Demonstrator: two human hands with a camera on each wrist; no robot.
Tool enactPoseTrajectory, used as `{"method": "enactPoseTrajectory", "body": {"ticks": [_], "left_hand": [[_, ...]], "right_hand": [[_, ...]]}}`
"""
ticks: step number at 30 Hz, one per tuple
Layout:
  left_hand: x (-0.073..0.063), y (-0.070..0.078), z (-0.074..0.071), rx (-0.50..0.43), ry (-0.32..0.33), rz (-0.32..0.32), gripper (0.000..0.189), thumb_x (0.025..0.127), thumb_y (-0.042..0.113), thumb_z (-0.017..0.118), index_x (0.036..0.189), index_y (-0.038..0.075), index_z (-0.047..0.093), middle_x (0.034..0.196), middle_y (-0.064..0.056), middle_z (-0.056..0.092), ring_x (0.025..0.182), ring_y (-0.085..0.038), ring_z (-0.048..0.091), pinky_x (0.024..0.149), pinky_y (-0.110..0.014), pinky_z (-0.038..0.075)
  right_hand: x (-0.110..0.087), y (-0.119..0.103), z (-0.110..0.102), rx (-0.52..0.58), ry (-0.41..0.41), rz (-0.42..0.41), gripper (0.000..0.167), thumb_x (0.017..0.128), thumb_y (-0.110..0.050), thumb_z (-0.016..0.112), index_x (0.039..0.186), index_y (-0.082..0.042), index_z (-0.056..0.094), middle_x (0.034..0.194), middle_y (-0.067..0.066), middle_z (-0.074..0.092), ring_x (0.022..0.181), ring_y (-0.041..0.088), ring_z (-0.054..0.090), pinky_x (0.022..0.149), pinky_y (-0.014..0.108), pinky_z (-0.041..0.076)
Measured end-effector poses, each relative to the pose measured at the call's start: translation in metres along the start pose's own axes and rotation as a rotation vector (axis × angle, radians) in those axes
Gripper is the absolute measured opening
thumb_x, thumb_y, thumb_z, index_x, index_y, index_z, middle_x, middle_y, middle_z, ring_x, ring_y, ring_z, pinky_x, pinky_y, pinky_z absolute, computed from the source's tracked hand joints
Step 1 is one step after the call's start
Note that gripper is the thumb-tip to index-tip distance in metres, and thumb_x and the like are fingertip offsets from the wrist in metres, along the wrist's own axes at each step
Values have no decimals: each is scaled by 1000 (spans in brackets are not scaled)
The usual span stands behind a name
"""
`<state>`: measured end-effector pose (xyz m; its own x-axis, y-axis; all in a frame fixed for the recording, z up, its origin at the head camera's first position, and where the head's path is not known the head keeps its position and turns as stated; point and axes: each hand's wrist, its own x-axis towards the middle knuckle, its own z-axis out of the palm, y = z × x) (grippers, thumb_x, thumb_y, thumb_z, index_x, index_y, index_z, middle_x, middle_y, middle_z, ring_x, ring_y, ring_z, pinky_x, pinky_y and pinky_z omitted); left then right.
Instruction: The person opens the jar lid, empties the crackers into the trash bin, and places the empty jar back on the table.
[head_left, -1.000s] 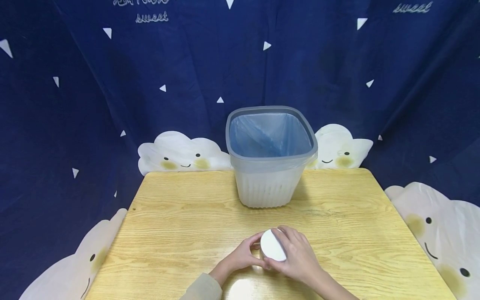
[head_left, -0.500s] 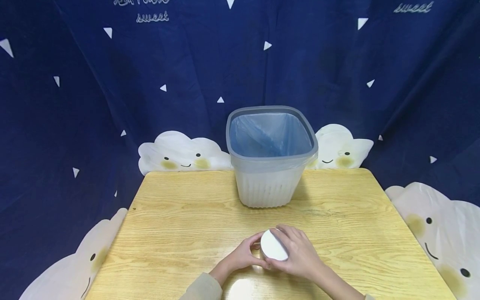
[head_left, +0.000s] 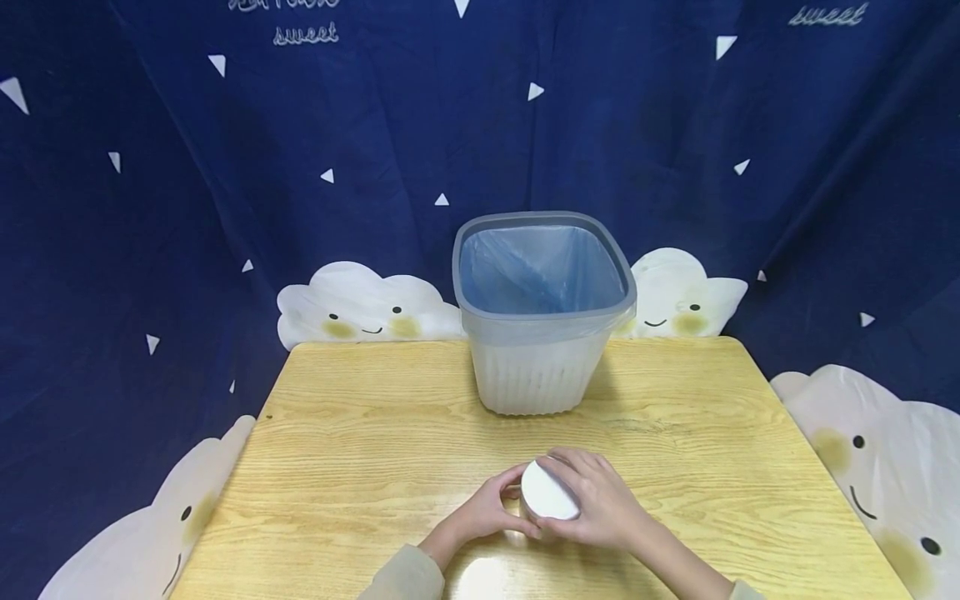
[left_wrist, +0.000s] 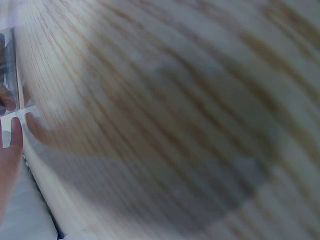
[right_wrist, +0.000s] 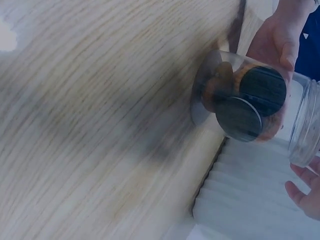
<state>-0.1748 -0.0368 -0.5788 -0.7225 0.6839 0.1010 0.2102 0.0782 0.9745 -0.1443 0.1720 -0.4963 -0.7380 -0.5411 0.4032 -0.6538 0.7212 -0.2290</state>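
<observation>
A clear jar [right_wrist: 295, 107] with a white lid [head_left: 546, 492] stands upright on the wooden table [head_left: 360, 433], near its front. Dark round discs [right_wrist: 262, 91] and brownish-orange pieces show through its wall in the right wrist view. My left hand [head_left: 482, 510] grips the jar's side from the left, thumb in front. From above and the right, my right hand [head_left: 596, 507] holds the lid's rim and covers part of its top. At the left edge of the left wrist view, the jar and my left hand [left_wrist: 9, 155] are only partly in frame.
Behind the hands, a translucent bin [head_left: 536, 367] with a grey rim and a bluish liner bag stands toward the back of the table. A navy curtain [head_left: 390, 125] with white triangles and clouds hangs behind and at both sides.
My right hand has shifted slightly rightward around the lid, and its sleeve has come into view. The left hand and the bin look unchanged.
</observation>
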Motion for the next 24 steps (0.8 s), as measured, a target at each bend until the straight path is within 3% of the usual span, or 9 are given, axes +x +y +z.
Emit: {"method": "enactPoseTrajectory", "body": {"ticks": [9, 24], "left_hand": [[0, -2, 0, -5, 4, -1, 85, 71, 16, 78, 141, 27, 32, 137, 7, 44, 122, -11, 42, 99, -30, 37], [-1, -1, 0, -26, 5, -55, 85, 70, 22, 78, 141, 29, 32, 136, 9, 44, 121, -12, 43, 98, -32, 37]], "right_hand": [[2, 4, -4, 28, -67, -25, 73, 69, -63, 64, 125, -17, 56, 123, 3, 54, 110, 21, 50, 89, 47, 42], [7, 14, -7, 65, -108, -122, 71, 68, -58, 68, 125, -18, 55, 125, 2, 54, 111, 20, 51, 90, 48, 41]]}}
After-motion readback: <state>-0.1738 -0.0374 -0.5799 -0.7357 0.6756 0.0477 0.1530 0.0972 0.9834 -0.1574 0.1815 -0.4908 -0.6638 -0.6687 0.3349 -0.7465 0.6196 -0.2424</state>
